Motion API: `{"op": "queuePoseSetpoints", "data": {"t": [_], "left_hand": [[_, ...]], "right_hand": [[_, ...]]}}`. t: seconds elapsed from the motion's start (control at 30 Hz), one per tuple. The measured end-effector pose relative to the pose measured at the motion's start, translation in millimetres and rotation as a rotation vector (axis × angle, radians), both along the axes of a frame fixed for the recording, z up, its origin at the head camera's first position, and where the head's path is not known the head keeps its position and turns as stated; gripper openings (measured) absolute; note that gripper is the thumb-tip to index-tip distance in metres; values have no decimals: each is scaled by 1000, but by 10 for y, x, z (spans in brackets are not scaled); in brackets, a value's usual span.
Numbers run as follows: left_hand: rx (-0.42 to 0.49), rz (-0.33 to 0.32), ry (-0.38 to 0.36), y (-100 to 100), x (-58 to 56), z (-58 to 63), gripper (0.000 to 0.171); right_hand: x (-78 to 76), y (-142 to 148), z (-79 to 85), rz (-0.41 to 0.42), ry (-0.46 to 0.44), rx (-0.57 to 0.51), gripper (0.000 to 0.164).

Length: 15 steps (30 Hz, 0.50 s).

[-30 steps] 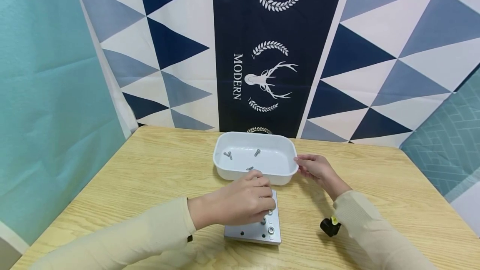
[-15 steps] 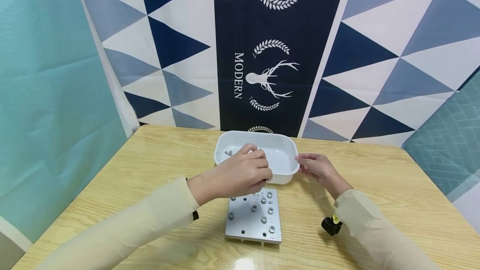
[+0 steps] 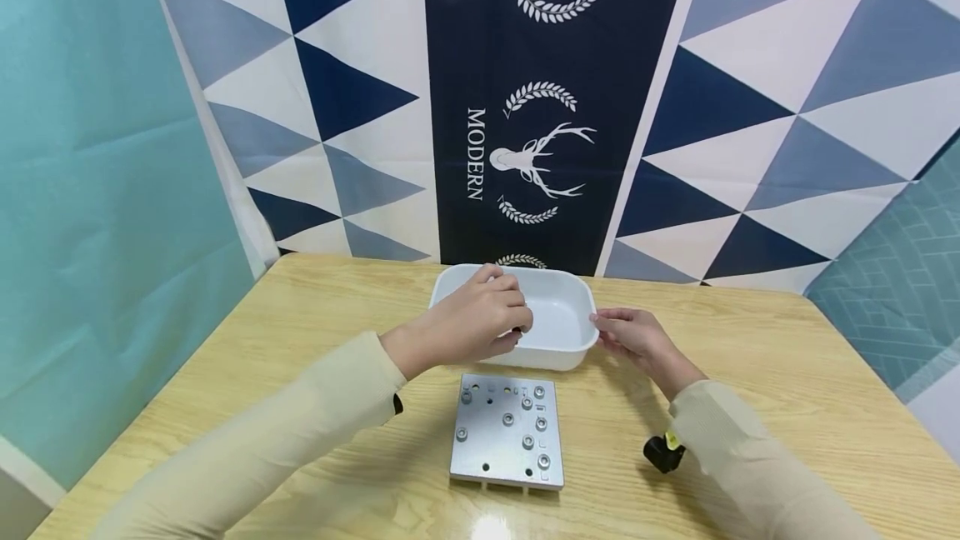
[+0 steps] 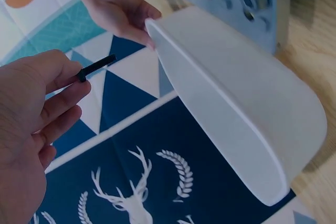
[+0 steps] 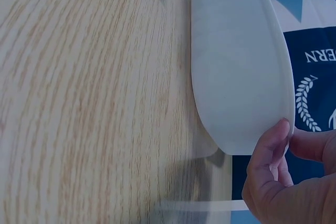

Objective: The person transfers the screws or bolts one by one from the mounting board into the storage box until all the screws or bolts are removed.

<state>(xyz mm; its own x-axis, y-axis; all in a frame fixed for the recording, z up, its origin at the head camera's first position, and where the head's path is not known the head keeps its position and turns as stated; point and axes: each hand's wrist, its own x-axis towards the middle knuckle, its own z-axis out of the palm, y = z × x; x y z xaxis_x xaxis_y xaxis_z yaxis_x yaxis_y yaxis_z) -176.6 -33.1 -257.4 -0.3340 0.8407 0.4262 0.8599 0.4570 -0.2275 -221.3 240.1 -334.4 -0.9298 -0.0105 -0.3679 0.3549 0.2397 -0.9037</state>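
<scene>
My left hand (image 3: 483, 319) is over the left part of a white plastic tray (image 3: 558, 319). In the left wrist view, its thumb and fingers pinch a dark socket-head screw (image 4: 98, 66) by the head, the threaded end pointing away from the hand. The right hand (image 3: 637, 340) grips the tray's right end; the right wrist view has thumb and fingers either side of the rim (image 5: 283, 98). Nearer me lies a silver metal plate (image 3: 491, 450) with several socket-head screws standing in it and a few open holes. My left hand hides the tray's left inside.
Everything stands on a wood-grain table (image 3: 337, 307). A patterned cloth (image 3: 517, 65) hangs right behind the tray at the table's back edge. A black wrist camera (image 3: 663, 452) with a yellow spot sits under the right forearm.
My left hand has moved from above the metal plate, forward and slightly left, to over the tray, uncovering the plate's screws. The right hand keeps its place on the tray.
</scene>
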Motion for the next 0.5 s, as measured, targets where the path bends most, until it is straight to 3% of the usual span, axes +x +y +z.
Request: {"op": "queuePoseSetpoints", "data": {"t": [0.23,0.5], "left_hand": [[-32,65,-84,-85,-152,-19,3],[-69,60,-82,-36,-321,15,6]], "right_hand": [[36,-61,-18,-16,-14,-17,54],[46,-33,22,-49,-3,12,53]]}}
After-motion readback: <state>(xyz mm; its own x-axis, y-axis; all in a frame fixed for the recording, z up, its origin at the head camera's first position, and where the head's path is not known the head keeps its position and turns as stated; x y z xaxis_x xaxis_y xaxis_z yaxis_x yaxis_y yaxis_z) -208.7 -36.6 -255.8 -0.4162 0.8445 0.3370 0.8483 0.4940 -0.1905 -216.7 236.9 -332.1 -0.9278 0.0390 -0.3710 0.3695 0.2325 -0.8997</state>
